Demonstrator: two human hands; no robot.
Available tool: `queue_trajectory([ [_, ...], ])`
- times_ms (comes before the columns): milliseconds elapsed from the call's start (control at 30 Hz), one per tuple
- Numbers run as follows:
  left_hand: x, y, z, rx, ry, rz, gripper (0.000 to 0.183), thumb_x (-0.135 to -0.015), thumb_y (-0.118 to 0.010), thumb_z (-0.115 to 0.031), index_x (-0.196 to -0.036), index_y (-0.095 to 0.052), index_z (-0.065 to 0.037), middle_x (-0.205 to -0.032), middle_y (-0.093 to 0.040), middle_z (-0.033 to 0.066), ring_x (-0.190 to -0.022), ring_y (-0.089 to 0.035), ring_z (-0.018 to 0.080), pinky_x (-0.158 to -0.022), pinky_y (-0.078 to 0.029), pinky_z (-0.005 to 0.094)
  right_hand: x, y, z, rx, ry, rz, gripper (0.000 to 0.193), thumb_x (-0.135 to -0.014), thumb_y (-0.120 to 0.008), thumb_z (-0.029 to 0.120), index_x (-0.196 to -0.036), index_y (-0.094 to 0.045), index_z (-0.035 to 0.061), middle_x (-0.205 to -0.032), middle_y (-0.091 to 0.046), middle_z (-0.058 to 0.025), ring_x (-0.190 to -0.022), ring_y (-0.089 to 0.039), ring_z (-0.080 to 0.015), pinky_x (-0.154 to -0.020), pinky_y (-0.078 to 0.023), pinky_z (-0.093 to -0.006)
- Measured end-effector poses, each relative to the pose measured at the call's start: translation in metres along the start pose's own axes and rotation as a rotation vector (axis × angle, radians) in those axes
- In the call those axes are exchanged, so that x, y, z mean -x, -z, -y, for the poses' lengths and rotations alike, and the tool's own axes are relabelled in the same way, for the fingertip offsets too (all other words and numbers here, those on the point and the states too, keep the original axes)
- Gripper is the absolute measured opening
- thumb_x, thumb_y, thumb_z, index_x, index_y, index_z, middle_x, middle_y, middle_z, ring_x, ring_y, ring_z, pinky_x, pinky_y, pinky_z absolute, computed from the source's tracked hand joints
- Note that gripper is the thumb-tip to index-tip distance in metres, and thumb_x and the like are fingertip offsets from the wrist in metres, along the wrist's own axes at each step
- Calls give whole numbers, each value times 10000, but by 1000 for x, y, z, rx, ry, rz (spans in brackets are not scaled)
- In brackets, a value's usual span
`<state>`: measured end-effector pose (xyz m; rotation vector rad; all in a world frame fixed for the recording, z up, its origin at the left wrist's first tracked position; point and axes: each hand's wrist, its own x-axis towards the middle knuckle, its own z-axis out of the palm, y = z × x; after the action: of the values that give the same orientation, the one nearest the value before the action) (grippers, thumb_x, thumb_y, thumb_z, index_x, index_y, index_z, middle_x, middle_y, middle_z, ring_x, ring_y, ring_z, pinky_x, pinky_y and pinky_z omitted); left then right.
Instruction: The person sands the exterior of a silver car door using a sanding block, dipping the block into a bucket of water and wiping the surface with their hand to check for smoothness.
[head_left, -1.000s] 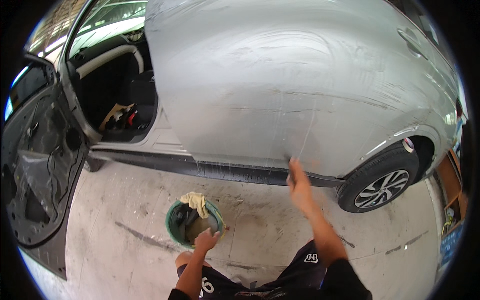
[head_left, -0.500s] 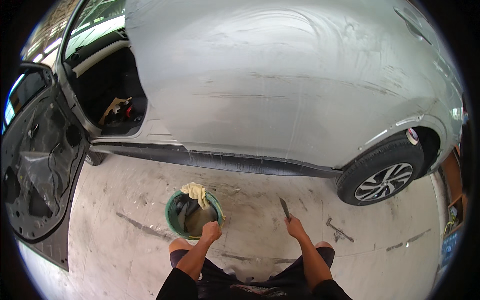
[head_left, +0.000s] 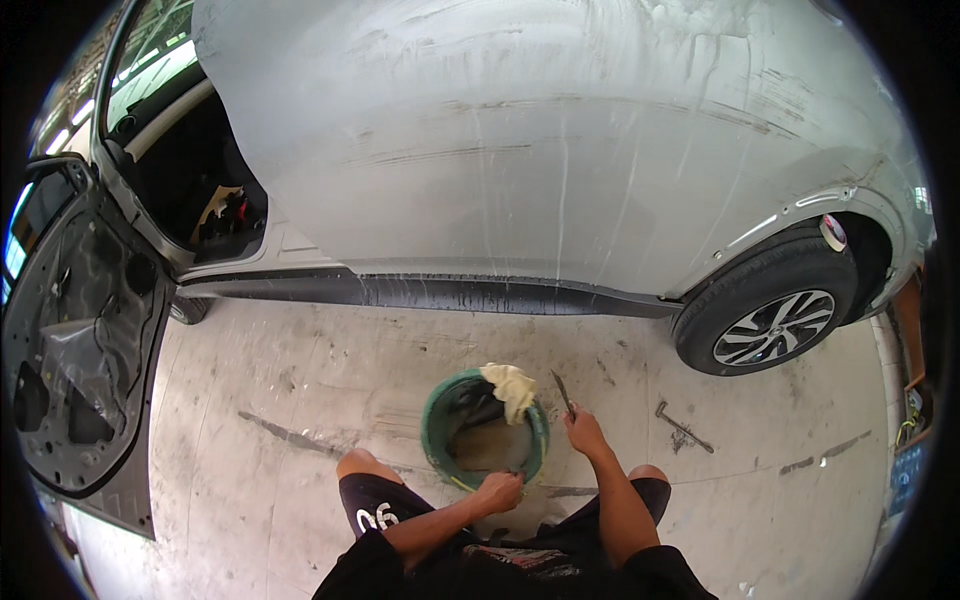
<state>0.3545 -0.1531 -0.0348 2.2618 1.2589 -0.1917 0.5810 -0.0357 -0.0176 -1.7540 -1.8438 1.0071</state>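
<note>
My left hand (head_left: pixel 498 492) is closed on the near rim of a green bucket (head_left: pixel 432 432), which stands on the floor between my legs. Murky water shows inside it, along with something dark and soaked. A pale yellow cloth (head_left: pixel 512 390) hangs over its far right rim. Just right of the bucket, my right hand (head_left: pixel 585 434) grips a thin, dark, flat blade-like tool (head_left: pixel 562 390), its tip pointing up and away from me. What exact kind of tool it is, I cannot make out.
A silver-grey car panel (head_left: pixel 450 190), wet and streaked with scratches, rises ahead over a dark sill (head_left: pixel 430 292). An open door (head_left: pixel 85 330) stands at left; a wheel (head_left: pixel 775 320) is at right. A T-shaped tool (head_left: pixel 685 428) lies on the stained floor (head_left: pixel 330 370).
The bucket and cloth have moved right with my left hand and now sit close to my right hand. My right hand has shifted slightly left and forward with the blade-like tool. Fresh wet runs show on the panel.
</note>
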Motion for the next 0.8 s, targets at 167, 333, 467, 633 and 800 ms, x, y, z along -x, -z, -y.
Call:
queue_trajectory([
  [167,-5,121,11,385,-170,-23,680,-905,-621,-506,-1349,-512,-2,-1164,-629,300,-1114,-608,439,-977,-474,479,0,-3,-18,-22,111,-155,418,-984,-540,261,-1307,-553,-4,-930,-666,-259,-875,-654,-419,-772,-503,-464],
  [333,-3,342,34,-288,-186,-1121,741,-868,-671,-163,-1497,-329,25,-1556,-332,250,-1434,-326,438,-1151,-296,525,5,8,-21,4,-10,-110,411,-985,-542,261,-1308,-560,6,-909,-670,-235,-868,-660,-409,-768,-508,-465],
  [467,-27,462,7,-524,-166,-1364,781,-871,-686,-208,-1491,-294,62,-1612,-202,241,-1488,-171,458,-1179,-178,586,2,4,-26,83,-15,-118,428,-989,-538,282,-1324,-554,16,-945,-676,-244,-886,-651,-434,-767,-510,-481],
  [633,-79,512,14,-639,-168,-1533,850,-903,-646,-416,-1508,-265,44,-1621,-180,238,-1506,-124,441,-1167,-131,638,-3,-1,-25,92,-14,-125,442,-994,-507,302,-1332,-551,22,-1033,-674,-266,-946,-638,-459,-806,-510,-510],
  [800,-118,485,31,-636,-202,-1581,915,-905,-590,-557,-1512,-259,43,-1618,-182,248,-1504,-129,445,-1148,-124,671,-2,-5,-16,100,-1,-80,443,-987,-503,305,-1335,-550,34,-1040,-677,-261,-952,-638,-460,-828,-511,-520],
])
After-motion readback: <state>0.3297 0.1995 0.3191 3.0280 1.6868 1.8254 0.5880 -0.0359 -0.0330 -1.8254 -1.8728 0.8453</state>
